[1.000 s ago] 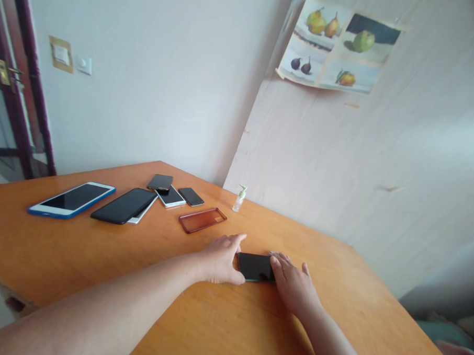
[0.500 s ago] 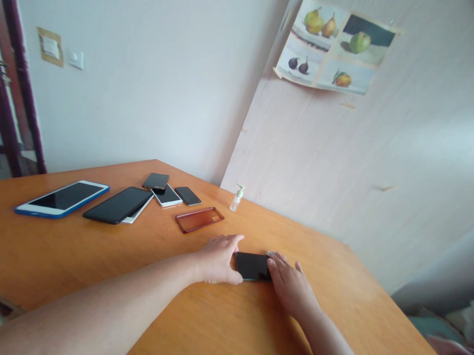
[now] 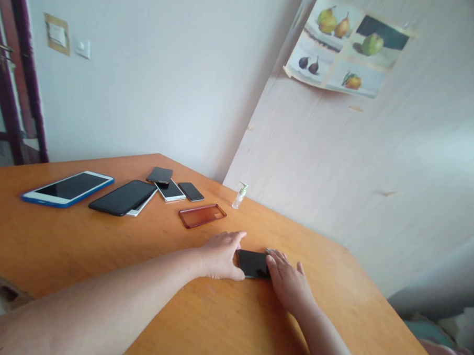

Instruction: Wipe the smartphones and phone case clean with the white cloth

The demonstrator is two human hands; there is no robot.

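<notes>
A black phone (image 3: 252, 263) lies flat, screen up, on the orange wooden table (image 3: 100, 250). My left hand (image 3: 221, 255) clasps its left end, thumb at the near edge and forefinger reaching past the far edge. My right hand (image 3: 289, 282) lies flat over the right end, fingers stretched out together and pressing down on it. A small grey bit (image 3: 269, 250) shows at my right fingertips; I cannot make out what it is.
Farther left on the table lie a blue-cased tablet (image 3: 67, 187), a large black phone (image 3: 122, 197) on a white one, three small phones (image 3: 169, 190), a reddish clear case (image 3: 202, 215) and a small pump bottle (image 3: 239, 196). Walls meet behind; a door (image 3: 9, 84) stands left.
Both hands stay on the black phone in nearly the same pose. Only the view has shifted slightly.
</notes>
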